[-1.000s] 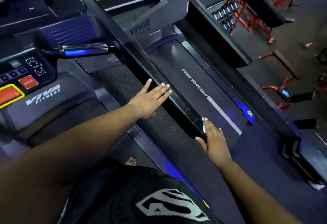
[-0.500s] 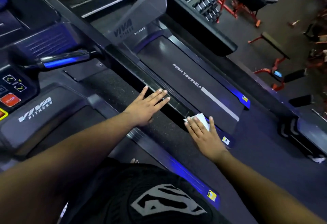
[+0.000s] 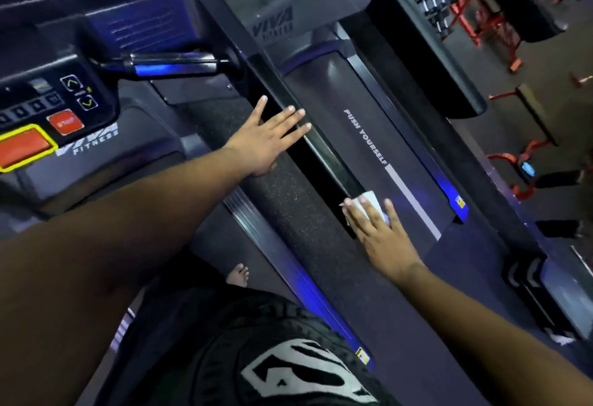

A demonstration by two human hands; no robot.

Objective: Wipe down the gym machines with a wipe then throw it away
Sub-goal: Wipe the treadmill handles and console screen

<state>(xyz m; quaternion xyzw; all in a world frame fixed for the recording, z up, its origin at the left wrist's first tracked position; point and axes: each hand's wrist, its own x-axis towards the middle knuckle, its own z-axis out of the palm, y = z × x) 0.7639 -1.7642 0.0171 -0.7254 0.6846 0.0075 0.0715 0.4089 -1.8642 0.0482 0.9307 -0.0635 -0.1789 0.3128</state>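
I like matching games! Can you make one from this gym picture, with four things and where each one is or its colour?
1 wipe
2 left hand
3 STOP button
4 bench

A red, on the console
B under the right hand
C flat on the dark strip between the treadmills
D on the floor, far right

Pairs: 1-B, 2-C, 3-A, 4-D

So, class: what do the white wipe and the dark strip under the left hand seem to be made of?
Wipe: probably thin paper or non-woven cloth, matt white, creased and flattened under the right hand.
Strip under the left hand: looks like rubber or grip coating, matt black with fine pale speckles; not certain.
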